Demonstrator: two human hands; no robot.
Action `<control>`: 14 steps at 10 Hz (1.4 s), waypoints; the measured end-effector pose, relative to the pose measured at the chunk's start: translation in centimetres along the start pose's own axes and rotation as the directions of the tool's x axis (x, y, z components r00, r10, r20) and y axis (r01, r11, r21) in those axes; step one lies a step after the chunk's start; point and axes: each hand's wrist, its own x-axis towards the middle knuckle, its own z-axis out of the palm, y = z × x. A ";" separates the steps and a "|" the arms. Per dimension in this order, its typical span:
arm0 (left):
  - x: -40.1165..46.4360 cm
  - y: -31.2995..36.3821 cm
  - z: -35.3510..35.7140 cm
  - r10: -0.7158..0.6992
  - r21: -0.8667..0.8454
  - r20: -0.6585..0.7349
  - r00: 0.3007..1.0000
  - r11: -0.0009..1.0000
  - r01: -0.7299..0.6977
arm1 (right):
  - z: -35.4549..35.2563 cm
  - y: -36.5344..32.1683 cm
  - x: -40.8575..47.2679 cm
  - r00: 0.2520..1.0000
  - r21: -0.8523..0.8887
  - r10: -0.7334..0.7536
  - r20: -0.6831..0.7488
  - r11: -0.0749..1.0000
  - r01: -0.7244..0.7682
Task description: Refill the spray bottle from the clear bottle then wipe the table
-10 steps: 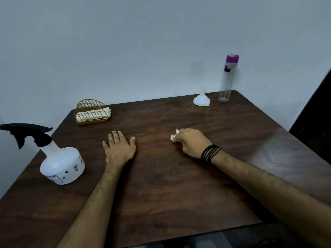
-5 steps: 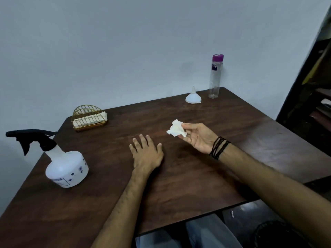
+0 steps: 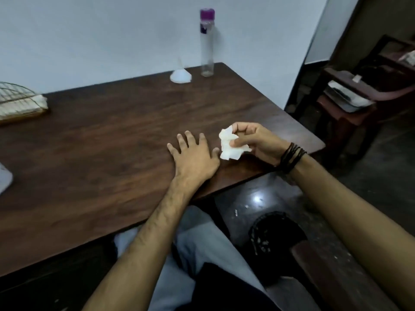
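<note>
Tissue (image 3: pixel 231 146) now lifted off table (image 3: pixel 101 140) near right edge, pinched crumpled in right hand (image 3: pixel 253 142); left hand (image 3: pixel 195 158) spread flat; wiping likely finished.

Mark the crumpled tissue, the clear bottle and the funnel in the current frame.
crumpled tissue (image 3: pixel 229 145), head view, on its white middle below the pinching fingers.
clear bottle (image 3: pixel 207 50), head view, on the transparent body under the purple cap.
funnel (image 3: pixel 181 75), head view, on the wide white cone resting mouth-down.

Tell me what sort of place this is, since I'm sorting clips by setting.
Probably a plain room in a home: a dark wooden table against a bare pale wall, wooden furniture in the right corner, and a napkin holder on the table.
</note>
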 end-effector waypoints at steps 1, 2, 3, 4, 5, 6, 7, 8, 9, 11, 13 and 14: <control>-2.4 5.3 1.7 0.064 -0.017 -0.087 0.994 0.998 -0.066 | -5.1 0.5 -5.0 0.996 0.032 0.037 0.078 0.999 -0.039; -5.5 9.8 4.6 0.318 -0.085 -0.397 0.861 0.921 -0.379 | -9.0 1.5 -10.3 0.995 0.051 0.040 0.088 0.998 -0.044; -8.3 13.2 9.9 0.611 0.102 -0.581 0.538 0.710 -0.696 | -12.2 5.2 -14.8 0.990 0.030 0.139 0.027 0.990 -0.139; -7.8 14.0 15.1 0.746 0.089 -0.382 0.545 0.617 -0.782 | -14.7 11.3 -16.8 0.948 -0.015 0.310 -0.068 0.950 -0.312; -6.0 13.9 20.0 0.636 -0.170 -0.013 0.772 0.759 -0.628 | -16.7 18.6 -17.7 0.847 -0.051 0.460 -0.267 0.871 -0.489; -4.6 13.9 23.3 0.500 -0.229 0.317 0.806 0.865 -0.446 | -17.6 25.9 -17.7 0.683 -0.050 0.540 -0.491 0.766 -0.641; -4.0 14.2 25.8 0.423 -0.211 0.490 0.762 0.906 -0.367 | -17.6 31.0 -17.5 0.553 -0.063 0.564 -0.613 0.663 -0.746; -3.9 14.4 27.5 0.403 -0.207 0.567 0.718 0.914 -0.349 | -17.4 33.4 -17.2 0.564 -0.286 0.565 -0.602 0.506 -0.813; -3.5 14.4 28.7 0.412 -0.198 0.594 0.691 0.907 -0.370 | -17.2 34.7 -16.4 0.593 -0.450 0.592 -0.545 0.390 -0.804; -2.9 14.5 29.6 0.417 -0.188 0.595 0.687 0.903 -0.385 | -17.7 36.5 -15.4 0.601 -0.571 0.636 -0.485 0.290 -0.768; -2.8 14.4 29.8 0.407 -0.192 0.583 0.703 0.910 -0.368 | -17.7 36.9 -15.3 0.649 -0.571 0.465 -0.603 0.317 -0.757; -3.0 14.4 29.9 0.388 -0.175 0.599 0.700 0.917 -0.358 | -17.7 38.5 -15.3 0.652 -0.567 0.495 -0.574 0.334 -0.753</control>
